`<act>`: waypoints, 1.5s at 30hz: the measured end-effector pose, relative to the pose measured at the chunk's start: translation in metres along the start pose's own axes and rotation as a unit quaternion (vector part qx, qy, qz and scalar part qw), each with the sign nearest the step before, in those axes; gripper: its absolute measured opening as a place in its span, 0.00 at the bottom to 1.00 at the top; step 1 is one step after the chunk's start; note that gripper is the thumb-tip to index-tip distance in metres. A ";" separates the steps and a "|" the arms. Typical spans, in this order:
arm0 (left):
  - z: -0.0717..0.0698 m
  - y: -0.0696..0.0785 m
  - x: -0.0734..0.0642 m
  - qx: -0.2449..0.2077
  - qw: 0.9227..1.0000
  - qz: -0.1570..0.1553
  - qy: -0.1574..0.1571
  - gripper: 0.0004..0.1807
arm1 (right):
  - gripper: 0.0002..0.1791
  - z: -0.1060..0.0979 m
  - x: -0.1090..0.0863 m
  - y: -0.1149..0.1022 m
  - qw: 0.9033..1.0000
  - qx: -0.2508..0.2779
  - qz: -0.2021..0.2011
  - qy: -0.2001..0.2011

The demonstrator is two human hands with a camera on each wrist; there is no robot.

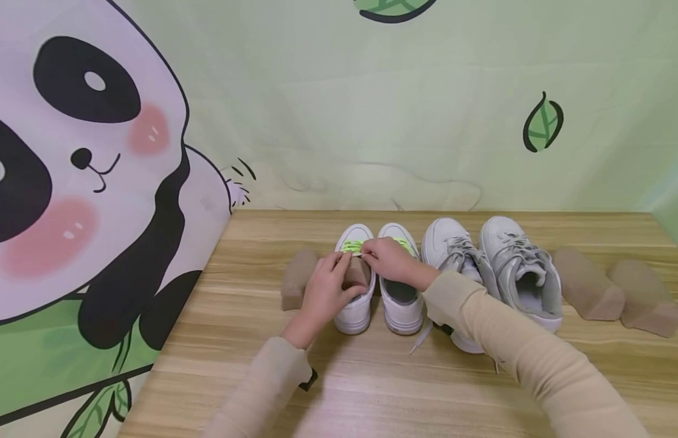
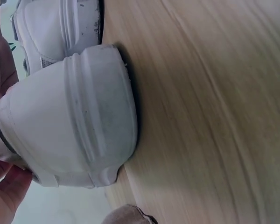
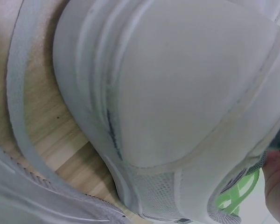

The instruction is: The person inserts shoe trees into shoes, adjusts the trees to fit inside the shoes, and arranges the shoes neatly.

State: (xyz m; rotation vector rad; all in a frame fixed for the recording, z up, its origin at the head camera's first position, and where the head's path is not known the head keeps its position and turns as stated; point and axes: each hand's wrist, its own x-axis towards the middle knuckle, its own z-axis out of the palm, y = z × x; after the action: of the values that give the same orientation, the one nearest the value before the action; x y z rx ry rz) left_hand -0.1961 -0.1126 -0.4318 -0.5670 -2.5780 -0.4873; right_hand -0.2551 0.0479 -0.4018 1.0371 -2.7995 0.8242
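Two white sneakers with neon green laces stand side by side, toes toward the wall. In the head view both hands meet at the laces of the left sneaker [image 1: 352, 319]. My left hand [image 1: 325, 286] pinches it near the top of its tongue, thumb over the opening. My right hand [image 1: 393, 260] reaches across the right sneaker [image 1: 403, 319] and pinches at the same spot. A brown block [image 1: 356, 274] sits inside the left sneaker. Exactly what part lies between the fingertips is too small to tell. The right wrist view shows green laces [image 3: 238, 193] beyond a white heel.
To the right stand two larger white shoes [image 1: 448, 234] with grey laces, one loose lace trailing on the wooden surface [image 1: 371, 389]. Two brown blocks [image 1: 590, 286] lie at the far right; another brown block [image 1: 297, 280] lies left of the sneakers. A panda-printed wall stands behind.
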 end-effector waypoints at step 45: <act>0.006 -0.005 0.003 0.012 0.998 0.036 0.052 0.20 | 0.07 0.000 -0.001 -0.001 1.000 -0.005 -0.005 -0.006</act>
State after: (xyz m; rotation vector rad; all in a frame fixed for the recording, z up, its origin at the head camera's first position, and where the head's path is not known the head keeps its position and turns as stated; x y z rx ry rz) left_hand -0.2023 -0.1135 -0.4364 -0.6074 -2.4516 -0.4496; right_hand -0.2534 0.0480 -0.4019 1.0571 -2.8032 0.8056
